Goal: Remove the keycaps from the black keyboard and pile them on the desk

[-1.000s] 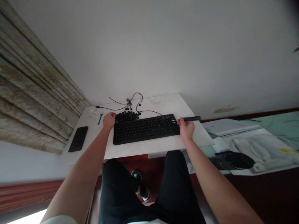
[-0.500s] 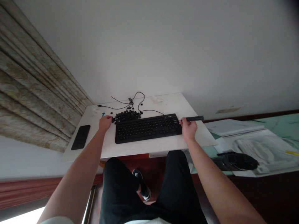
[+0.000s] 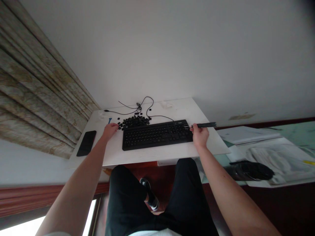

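Observation:
My right hand (image 3: 200,135) grips a keycap puller (image 3: 205,125) with a dark handle; its wire end reaches left over the right side of the black keyboard (image 3: 150,137). The keyboard lies across the desk, with its keycaps apparently off over much of it. Left of it, my left hand (image 3: 110,131) rests by a heap of loose black keycaps (image 3: 135,121), fingers pinched together at the heap's left edge. Whatever those fingertips hold, if anything, is too small to make out. A small blue tool (image 3: 110,120) lies just beyond the left hand.
On the white desk (image 3: 147,158), a black phone (image 3: 86,143) lies at the left. A thin black cable (image 3: 123,113) runs along the back. To the right, a lower glass-topped surface holds papers (image 3: 248,135) and a black object (image 3: 251,170). A patterned curtain (image 3: 36,82) hangs at the left.
The view has shifted slightly. Both hands stay in nearly the same places, the right still gripping the keycap puller at the keyboard's right side.

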Demonstrator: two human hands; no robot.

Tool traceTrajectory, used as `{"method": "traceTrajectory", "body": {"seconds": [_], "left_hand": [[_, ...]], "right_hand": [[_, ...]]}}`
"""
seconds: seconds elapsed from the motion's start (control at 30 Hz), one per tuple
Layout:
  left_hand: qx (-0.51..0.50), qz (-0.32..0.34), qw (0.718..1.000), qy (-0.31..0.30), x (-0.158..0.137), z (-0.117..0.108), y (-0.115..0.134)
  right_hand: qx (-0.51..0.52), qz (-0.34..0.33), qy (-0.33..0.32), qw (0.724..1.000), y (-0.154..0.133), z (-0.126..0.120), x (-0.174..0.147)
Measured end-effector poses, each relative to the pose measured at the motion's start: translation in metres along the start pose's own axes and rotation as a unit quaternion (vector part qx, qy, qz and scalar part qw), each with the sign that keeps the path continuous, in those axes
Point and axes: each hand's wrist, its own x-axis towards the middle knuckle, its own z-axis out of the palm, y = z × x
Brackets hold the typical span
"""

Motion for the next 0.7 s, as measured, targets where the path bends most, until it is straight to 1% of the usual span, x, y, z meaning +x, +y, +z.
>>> {"method": "traceTrajectory", "body": {"seconds": [0.1, 0.37, 0.57, 0.63, 0.7], "left_hand": [[-0.002, -0.006, 1.0, -0.02, -0.003, -0.001, 0.0], [0.05, 0.01, 0.999, -0.005, -0.006, 0.002, 0.006], [0.075, 0.041, 0.996, 0.012, -0.009, 0.003, 0.009], [0.086, 0.043, 0.995, 0.025, -0.013, 0.002, 0.011], [0.094, 0.061, 0.992, 0.06, -0.019, 0.003, 0.017]], "right_hand": [[-0.001, -0.006, 0.002, 1.0, -0.002, 0.0, -0.001], [-0.006, 0.003, 0.005, 1.0, 0.0, 0.0, 0.001], [-0.007, 0.004, 0.002, 1.0, 0.001, -0.001, 0.001], [-0.002, 0.005, 0.002, 1.0, 0.001, 0.0, 0.001], [0.002, 0.007, 0.003, 1.0, 0.001, 0.0, 0.001]]}}
